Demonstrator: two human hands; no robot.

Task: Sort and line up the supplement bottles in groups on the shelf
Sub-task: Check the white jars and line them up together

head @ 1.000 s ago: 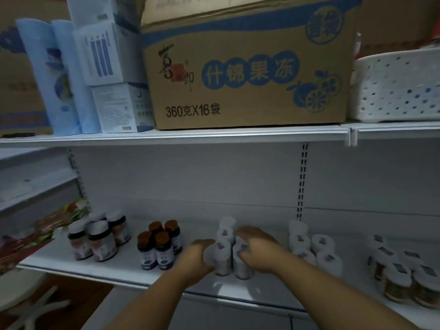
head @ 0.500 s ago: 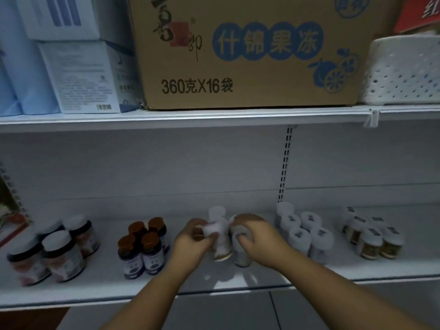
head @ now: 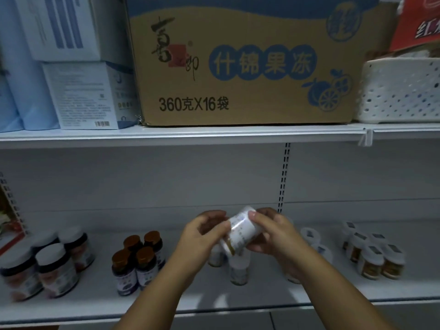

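Head view: While both hands lift it tilted above the shelf (head: 238, 303), a white-labelled bottle (head: 240, 231) is apparently being checked for sorting.
Grip: left hand (head: 202, 236) and right hand (head: 273, 234) both curl round it.
Next: likely set it upright among like bottles.
Room: open shelf in front; edge near.

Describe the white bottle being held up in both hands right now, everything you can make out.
The white bottle is small and cylindrical, plastic by its look, with a pale label of fine print too blurred to read. It is lifted clear of the lower shelf and tilted, cap end up and away, amber-banded end down towards the left hand. The right hand grips its side, thumb on the label; the left hand's fingers touch it.
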